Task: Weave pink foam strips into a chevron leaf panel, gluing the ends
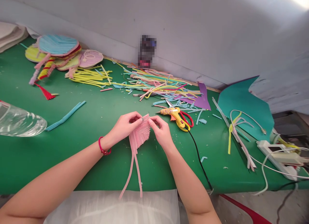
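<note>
A pink pipe-cleaner panel (140,133), its strips laid in a slanted V pattern, is held just above the table between both hands. Two long pink strands hang from it toward the front edge. My left hand (129,122), with a red beaded bracelet on the wrist, pinches its upper left edge. My right hand (161,129) pinches the upper right corner between thumb and fingers. A yellow hot glue gun (177,116) lies just right of my right hand, with red-handled scissors (187,117) partly beneath it.
Loose pipe cleaners (156,82) cover the back of the green table (96,166). Finished fans (59,45) are piled at the back left. A water bottle (21,119) lies at the left. A power strip (277,159) with cables and a teal sheet (248,104) are at the right.
</note>
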The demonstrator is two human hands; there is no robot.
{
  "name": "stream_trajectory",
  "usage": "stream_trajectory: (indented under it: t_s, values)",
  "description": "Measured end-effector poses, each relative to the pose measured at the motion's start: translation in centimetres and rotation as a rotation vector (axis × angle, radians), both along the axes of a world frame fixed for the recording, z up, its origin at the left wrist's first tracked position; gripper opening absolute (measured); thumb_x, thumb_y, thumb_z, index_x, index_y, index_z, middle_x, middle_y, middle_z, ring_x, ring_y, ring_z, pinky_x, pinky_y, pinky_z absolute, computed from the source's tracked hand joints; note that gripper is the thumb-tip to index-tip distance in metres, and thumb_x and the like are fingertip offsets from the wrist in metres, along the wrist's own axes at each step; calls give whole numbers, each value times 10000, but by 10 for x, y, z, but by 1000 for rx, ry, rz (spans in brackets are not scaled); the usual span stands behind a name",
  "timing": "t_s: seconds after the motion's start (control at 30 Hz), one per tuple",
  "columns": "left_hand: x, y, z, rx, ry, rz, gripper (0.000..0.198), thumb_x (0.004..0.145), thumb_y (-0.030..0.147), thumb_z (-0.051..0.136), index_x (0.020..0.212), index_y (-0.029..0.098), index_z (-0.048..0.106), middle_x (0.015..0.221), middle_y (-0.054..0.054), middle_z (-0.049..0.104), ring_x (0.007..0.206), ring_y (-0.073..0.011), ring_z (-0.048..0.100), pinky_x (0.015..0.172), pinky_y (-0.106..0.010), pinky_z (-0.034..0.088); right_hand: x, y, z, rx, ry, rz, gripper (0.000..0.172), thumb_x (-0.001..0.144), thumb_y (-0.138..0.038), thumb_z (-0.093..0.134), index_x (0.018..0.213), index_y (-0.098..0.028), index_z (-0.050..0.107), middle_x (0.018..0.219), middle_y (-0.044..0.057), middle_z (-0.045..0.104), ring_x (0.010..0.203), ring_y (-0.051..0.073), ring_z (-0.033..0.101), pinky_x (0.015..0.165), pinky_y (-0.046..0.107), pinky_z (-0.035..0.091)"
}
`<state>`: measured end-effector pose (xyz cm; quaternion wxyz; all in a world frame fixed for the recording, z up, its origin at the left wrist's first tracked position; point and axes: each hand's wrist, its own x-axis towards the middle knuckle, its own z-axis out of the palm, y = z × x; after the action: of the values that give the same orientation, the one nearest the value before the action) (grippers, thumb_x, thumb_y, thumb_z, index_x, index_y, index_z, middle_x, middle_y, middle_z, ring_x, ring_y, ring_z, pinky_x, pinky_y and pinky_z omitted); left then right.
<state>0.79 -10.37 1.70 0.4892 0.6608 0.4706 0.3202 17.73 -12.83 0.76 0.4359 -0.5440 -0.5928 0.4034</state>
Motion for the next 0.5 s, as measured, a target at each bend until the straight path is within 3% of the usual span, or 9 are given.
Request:
stream_trajectory:
  t_s: [0.5]
  values:
    - [0, -1, 1, 0, -12, -29, 230, 835, 387, 509, 795, 182, 607, 794, 6, 634, 752, -150, 557, 684, -242, 433, 2, 1, -3, -13, 17, 10, 197, 848, -356, 544, 836, -194, 656, 848, 22, 647, 828, 171, 577, 766, 290, 445]
